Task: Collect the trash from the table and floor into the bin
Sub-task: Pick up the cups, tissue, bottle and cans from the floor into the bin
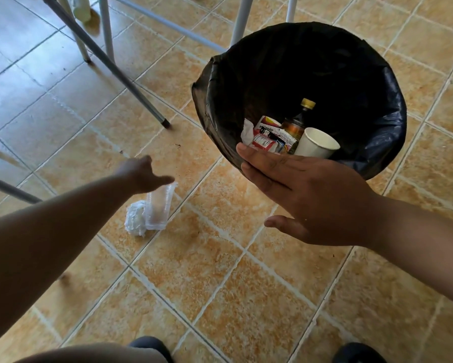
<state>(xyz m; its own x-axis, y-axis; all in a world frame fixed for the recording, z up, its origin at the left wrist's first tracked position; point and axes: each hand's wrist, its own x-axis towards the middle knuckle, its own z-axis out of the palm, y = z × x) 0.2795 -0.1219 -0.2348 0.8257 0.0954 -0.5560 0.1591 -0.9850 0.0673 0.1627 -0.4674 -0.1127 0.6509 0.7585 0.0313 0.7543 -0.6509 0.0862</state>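
A bin lined with a black bag point(272, 64) stands on the tiled floor at the upper right. Inside lie a white paper cup point(315, 145), a dark bottle with a gold cap point(298, 121), red and white wrappers point(267, 137) and a tissue. On the floor to the left lie a clear plastic cup point(159, 208) on its side and a crumpled white tissue point(135, 218) touching it. My left hand point(141, 172) hovers just above the clear cup, fingers apart, holding nothing. My right hand point(306, 195) is flat and open at the bin's near rim.
Metal table and chair legs point(131, 82) slant across the upper left, one foot near the bin. Another leg point(8, 189) crosses at the left edge. My dark shoes point(152, 345) show at the bottom. Bare orange tile fills the lower middle.
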